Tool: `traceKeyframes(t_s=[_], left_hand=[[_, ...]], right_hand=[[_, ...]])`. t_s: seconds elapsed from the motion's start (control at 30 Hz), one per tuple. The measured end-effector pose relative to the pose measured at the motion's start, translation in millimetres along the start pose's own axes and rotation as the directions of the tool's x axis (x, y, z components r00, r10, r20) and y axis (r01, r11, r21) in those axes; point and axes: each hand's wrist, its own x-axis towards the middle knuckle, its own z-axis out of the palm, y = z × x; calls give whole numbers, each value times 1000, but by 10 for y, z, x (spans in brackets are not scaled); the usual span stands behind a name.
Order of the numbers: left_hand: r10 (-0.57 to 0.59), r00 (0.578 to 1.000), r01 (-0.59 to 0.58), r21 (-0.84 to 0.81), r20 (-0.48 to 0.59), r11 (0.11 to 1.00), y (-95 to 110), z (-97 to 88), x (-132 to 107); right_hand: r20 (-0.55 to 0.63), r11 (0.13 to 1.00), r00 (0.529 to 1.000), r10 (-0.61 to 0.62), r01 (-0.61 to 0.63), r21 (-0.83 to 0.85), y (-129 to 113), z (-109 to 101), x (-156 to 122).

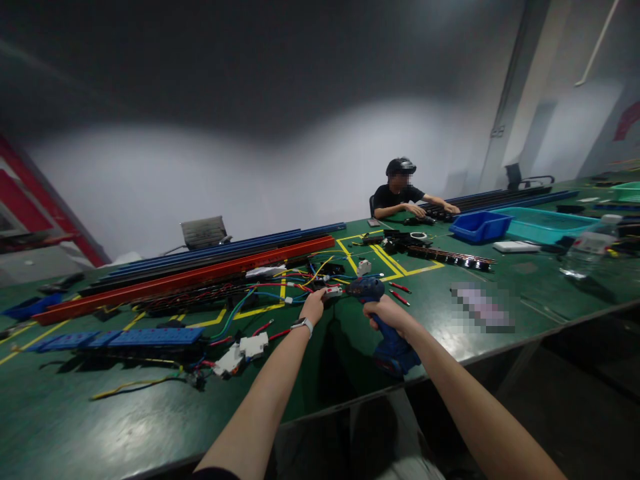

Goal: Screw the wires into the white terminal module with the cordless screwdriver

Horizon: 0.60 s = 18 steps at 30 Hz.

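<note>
My right hand [387, 312] is wrapped round the handle of a blue cordless drill [369, 289], which points left. Just in front of its tip, my left hand [313, 307] grips a small white circuit breaker [332, 292]; whether the bit touches it I cannot tell. Coloured wires [305, 280] spread over the table behind that hand. A second white breaker [364, 267] stands beyond the drill, and short red leads [400, 297] lie to its right. More white breakers [243, 353] with wires rest left of my left forearm.
On the green table [145, 427] lie blue socket strips [130, 339], a long orange rail [200, 272] and dark rails. A blue bin [480, 227], a turquoise tray [543, 225] and a water bottle [590, 252] stand at the right. Across the table sits a person [397, 195] handling parts.
</note>
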Motion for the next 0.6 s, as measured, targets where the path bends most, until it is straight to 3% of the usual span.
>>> traceKeyframes(t_s=[0.6], left_hand=[[15, 1000, -15, -14, -8, 1000, 54, -44, -9]], right_hand=[[-2, 998, 999, 44, -44, -42, -65, 38, -35]])
